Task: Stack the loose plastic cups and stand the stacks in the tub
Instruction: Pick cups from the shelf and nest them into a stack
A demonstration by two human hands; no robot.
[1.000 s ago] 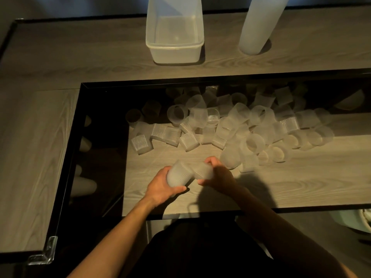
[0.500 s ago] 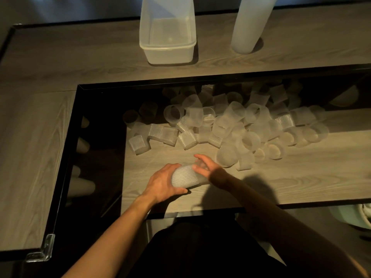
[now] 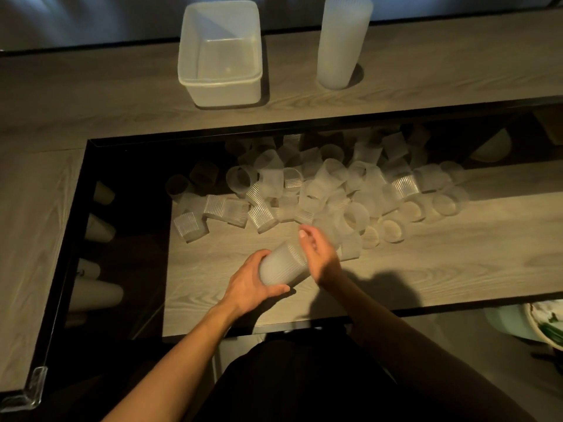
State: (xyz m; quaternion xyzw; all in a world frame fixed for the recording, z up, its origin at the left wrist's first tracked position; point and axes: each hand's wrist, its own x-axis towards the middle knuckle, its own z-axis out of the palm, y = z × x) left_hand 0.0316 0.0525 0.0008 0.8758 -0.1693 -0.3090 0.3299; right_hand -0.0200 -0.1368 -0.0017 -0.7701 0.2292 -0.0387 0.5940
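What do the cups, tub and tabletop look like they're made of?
Cups: probably frosted translucent plastic; the table grain shows dimly through them, and several are finely ribbed. Same for the stack in the left hand. Tub: milky translucent plastic, smooth, with a soft sheen on its rim. Tabletop: matte grey-brown wood grain; solid wood or laminate, cannot tell.

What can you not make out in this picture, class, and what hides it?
Head view:
- Cup count in the stack gripped by the left hand: cups nest, hiding each other.
- Right hand fingertips: motion blur; contact with the stack unclear.
- Rear of the cup pile: lost in shadow.
- Dish at the right: cut off by the frame edge.
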